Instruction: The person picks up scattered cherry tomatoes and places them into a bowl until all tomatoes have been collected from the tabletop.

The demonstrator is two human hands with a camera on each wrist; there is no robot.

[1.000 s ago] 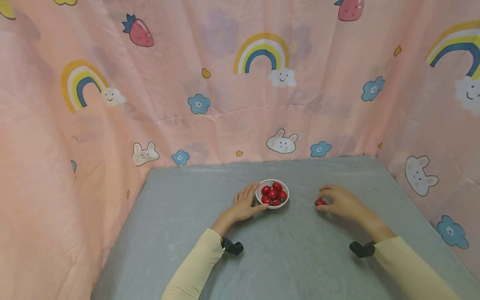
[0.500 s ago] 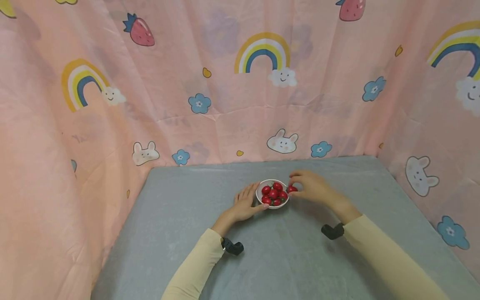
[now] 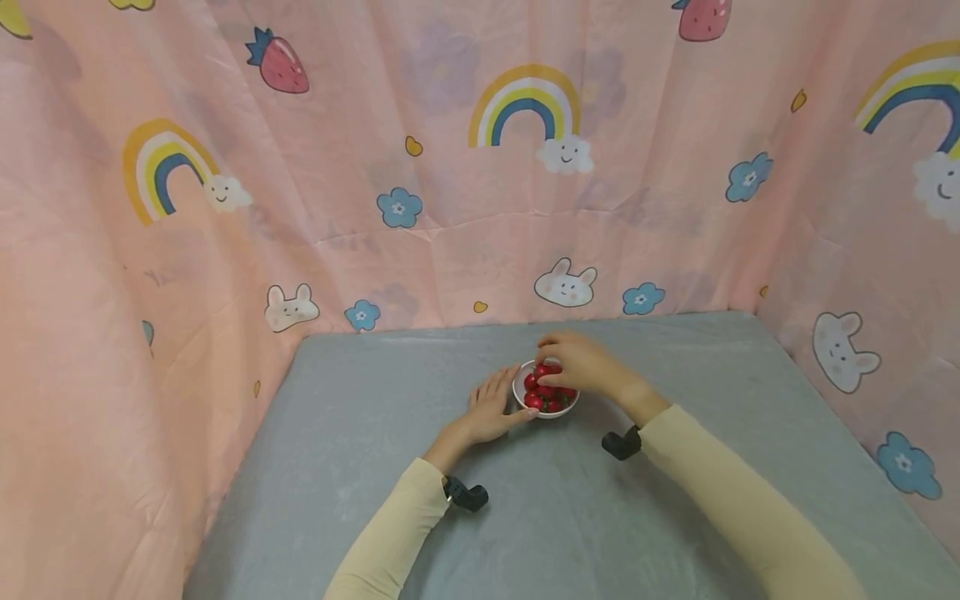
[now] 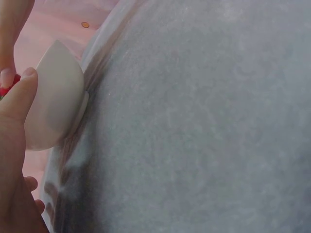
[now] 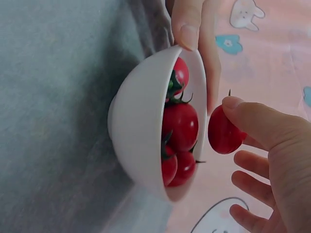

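A small white bowl [image 3: 519, 390] [image 4: 53, 97] [image 5: 141, 131] of several red cherry tomatoes [image 3: 542, 398] [image 5: 181, 127] stands mid-table on the grey cloth. My left hand [image 3: 491, 406] rests beside it, thumb [image 4: 19, 94] [image 5: 187, 22] against the bowl's left rim, fingers relaxed. My right hand [image 3: 577, 364] hovers over the bowl and pinches one cherry tomato [image 5: 224, 132] [image 3: 547, 370] between thumb and fingertips, just above the others.
The grey table [image 3: 570, 517] is walled on three sides by a pink curtain [image 3: 420, 167] printed with rainbows, rabbits and flowers. Black wrist cameras [image 3: 465, 495] [image 3: 619, 443] sit at both cream sleeves.
My right hand carried a tomato from the table at the right leftwards to above the bowl. The left hand stayed at the bowl's rim.
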